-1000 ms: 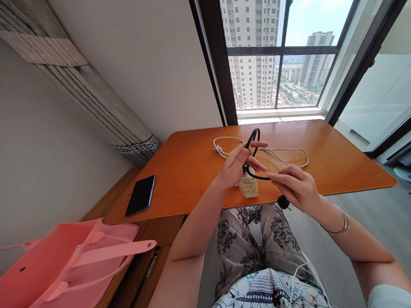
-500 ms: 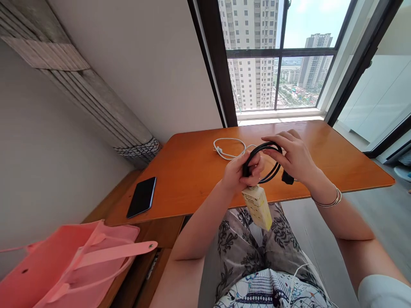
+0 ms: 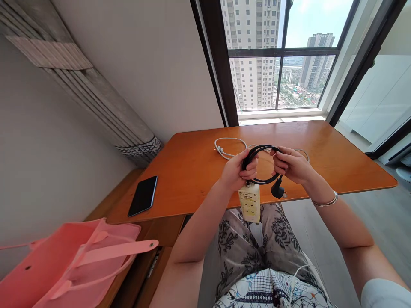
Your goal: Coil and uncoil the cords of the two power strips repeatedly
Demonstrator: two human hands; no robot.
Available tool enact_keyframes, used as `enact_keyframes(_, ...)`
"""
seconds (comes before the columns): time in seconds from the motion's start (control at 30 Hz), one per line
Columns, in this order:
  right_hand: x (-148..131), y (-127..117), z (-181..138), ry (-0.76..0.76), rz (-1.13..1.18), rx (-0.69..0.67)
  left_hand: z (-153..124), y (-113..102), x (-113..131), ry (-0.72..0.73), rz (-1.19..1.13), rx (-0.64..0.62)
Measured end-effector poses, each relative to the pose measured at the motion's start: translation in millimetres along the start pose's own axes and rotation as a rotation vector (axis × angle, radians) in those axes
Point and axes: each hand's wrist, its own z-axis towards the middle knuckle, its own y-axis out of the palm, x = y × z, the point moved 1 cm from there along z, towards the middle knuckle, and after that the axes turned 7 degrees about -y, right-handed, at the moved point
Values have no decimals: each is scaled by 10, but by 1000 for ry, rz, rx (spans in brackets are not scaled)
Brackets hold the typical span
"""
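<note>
A black power cord is coiled into a loop between both hands, above the near edge of the orange wooden table. My left hand is closed round the loop's left side. A cream power strip hangs down from it. My right hand pinches the loop's right side, and the black plug dangles just below those fingers. A white cable lies looped on the table behind the hands.
A black phone lies face up on a lower wooden surface at the table's left. A pink bag sits at the lower left. Grey curtain folds lean in the corner. A tall window stands behind the table.
The cord went from one loose loop to a tighter coil held by both hands. My right hand brought the plug end up and round. The power strip rose off the table edge and now hangs.
</note>
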Motion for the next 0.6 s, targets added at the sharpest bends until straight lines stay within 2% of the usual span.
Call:
enact_keyframes(0.1, 33, -1, 14, 7, -11, 21, 28, -22, -11, -12, 0, 10)
enact_keyframes(0.23, 91, -7, 14, -41, -149, -1, 47, -36, -23, -4, 27, 27)
enact_keyframes(0.4, 135, -25, -4, -244, -408, -47, 30, 1, -41, 35, 79, -7)
enact_keyframes(0.6, 114, -16, 0, -500, -822, -22, 4, 47, -62, 2, 74, -13)
